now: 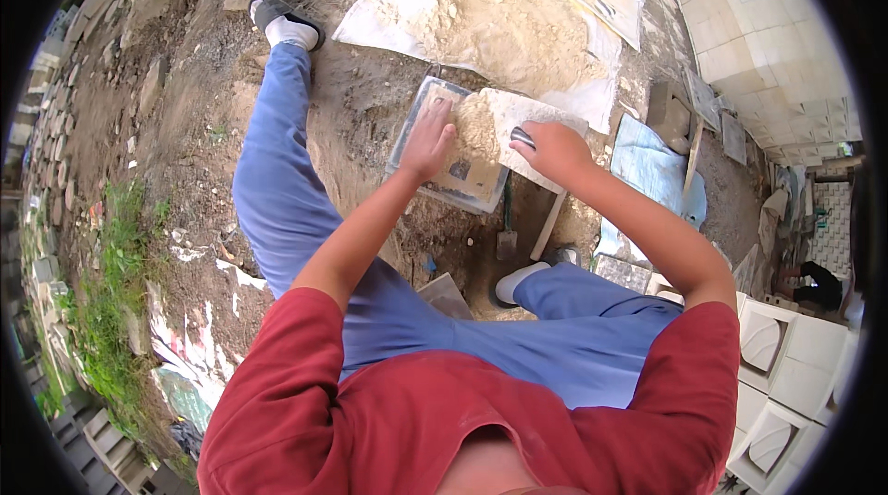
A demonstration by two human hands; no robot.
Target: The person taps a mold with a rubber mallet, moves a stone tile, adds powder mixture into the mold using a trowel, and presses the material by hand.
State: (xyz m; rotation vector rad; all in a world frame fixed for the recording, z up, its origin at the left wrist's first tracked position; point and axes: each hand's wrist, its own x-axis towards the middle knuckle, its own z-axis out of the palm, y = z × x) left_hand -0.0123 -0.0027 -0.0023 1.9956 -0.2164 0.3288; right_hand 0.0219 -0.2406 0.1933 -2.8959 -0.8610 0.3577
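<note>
A shallow rectangular mould with a grey rim (404,129) lies on the ground between my legs, holding pale sandy mix (477,123). My left hand (428,139) rests on the left part of the mix, fingers stretched out and palm down. Closed round the dark handle of a plastering trowel (534,109), my right hand (553,154) is at the mould's right side. The trowel's wide plate is coated with pale dust and overlaps the mould's right edge. Loose mix is heaped between my left hand and the plate.
Beyond the mould, a white sheet (365,28) carries a spread pile of sandy material. A wooden handle (548,227) and a small flat-bladed tool (506,243) lie nearer me. Blue sacking (638,145) is at right, with pale patterned blocks (766,347) stacked at lower right.
</note>
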